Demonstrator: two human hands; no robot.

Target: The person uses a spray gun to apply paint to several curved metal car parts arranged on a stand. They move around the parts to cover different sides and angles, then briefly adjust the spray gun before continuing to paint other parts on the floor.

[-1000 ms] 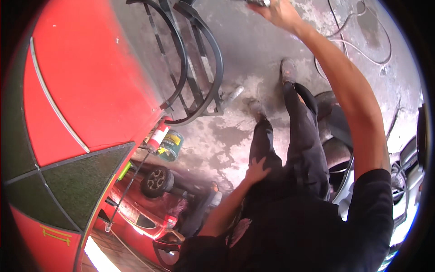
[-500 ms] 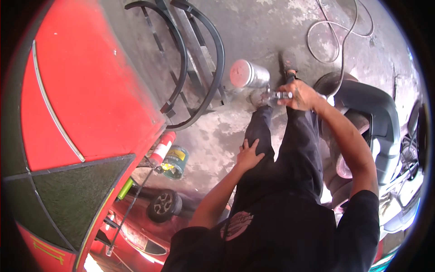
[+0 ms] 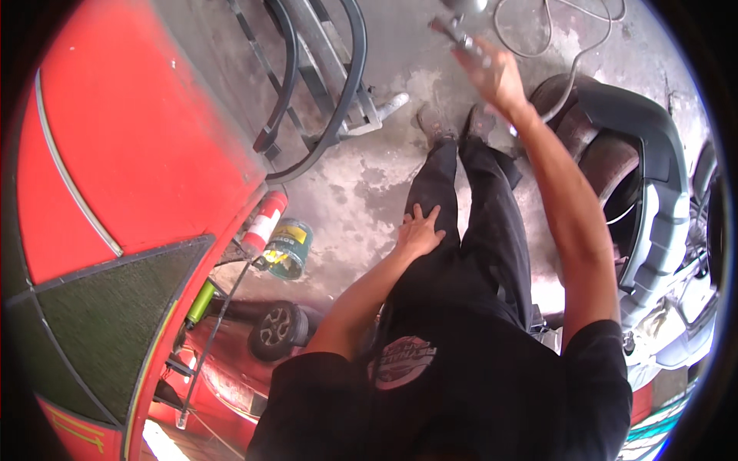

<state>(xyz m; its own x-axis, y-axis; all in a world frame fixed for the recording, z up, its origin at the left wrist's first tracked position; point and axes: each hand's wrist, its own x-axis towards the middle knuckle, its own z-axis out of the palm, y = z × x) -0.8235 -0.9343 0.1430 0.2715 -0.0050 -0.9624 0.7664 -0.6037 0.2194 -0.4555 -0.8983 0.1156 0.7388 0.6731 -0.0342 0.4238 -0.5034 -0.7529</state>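
My right hand (image 3: 498, 83) is raised out in front, its fingers wrapped round a spray gun (image 3: 470, 48), which is smeared by motion. The gun's silver cup (image 3: 464, 4) is cut off by the upper edge of the view. A thin air hose (image 3: 570, 86) runs from beside my right wrist up to the floor. My left hand (image 3: 420, 233) lies flat on my left thigh, fingers spread, with nothing in it.
A large red panel (image 3: 131, 146) fills the left side. Curved black strips (image 3: 359, 61) rest on a metal stand ahead. A red-and-white container (image 3: 264, 221) stands beside a green bucket (image 3: 290, 257). To my right, a dark bumper (image 3: 653, 138) leans over tyres (image 3: 611, 165).
My right hand has swung forward and away with the spray gun, so the cup now leaves the view. Both feet are now side by side. My left hand stays on the thigh.
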